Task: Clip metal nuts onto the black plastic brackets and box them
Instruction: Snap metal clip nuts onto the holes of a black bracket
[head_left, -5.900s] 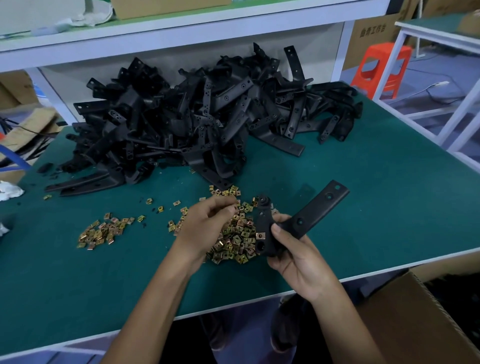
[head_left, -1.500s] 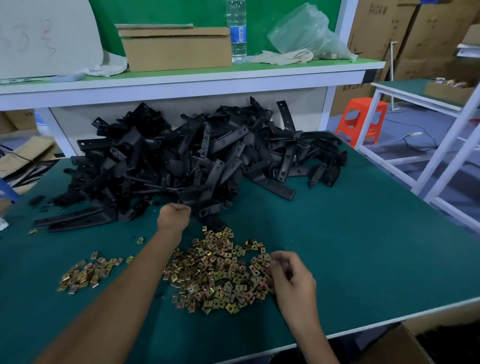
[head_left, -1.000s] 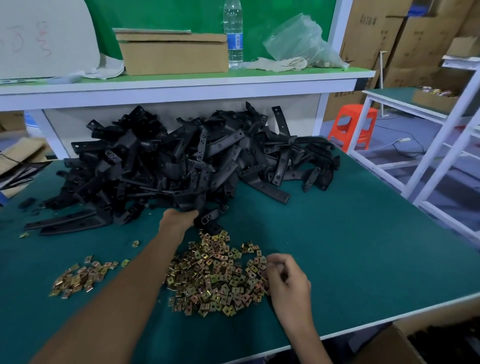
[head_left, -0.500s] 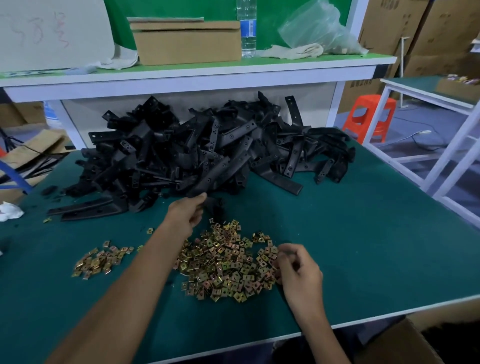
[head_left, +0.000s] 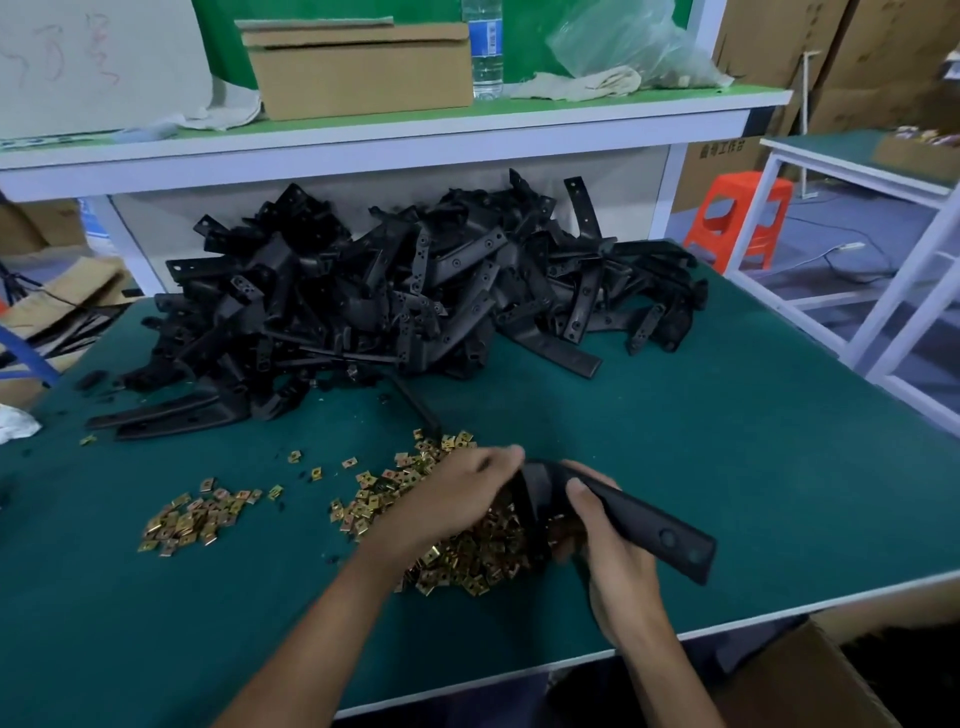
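Observation:
A black plastic bracket (head_left: 644, 522) is held between both hands, just above the big heap of brass-coloured metal nuts (head_left: 462, 561) near the table's front edge. My right hand (head_left: 608, 545) grips its middle, thumb on top, with the long arm pointing right. My left hand (head_left: 452, 501) holds the bracket's left end with curled fingers. A large pile of black brackets (head_left: 395, 306) fills the back of the green table (head_left: 727, 441).
A smaller heap of nuts (head_left: 197, 517) lies at the left. An open cardboard box (head_left: 810, 680) stands below the table's front right corner. Above the pile runs a shelf (head_left: 415, 135) with a carton and a bottle. An orange stool (head_left: 737, 218) stands at the right.
My left hand has drawn a bracket out of the pile and brought it down over the nuts. My right hand has left the nuts and taken hold of that bracket.

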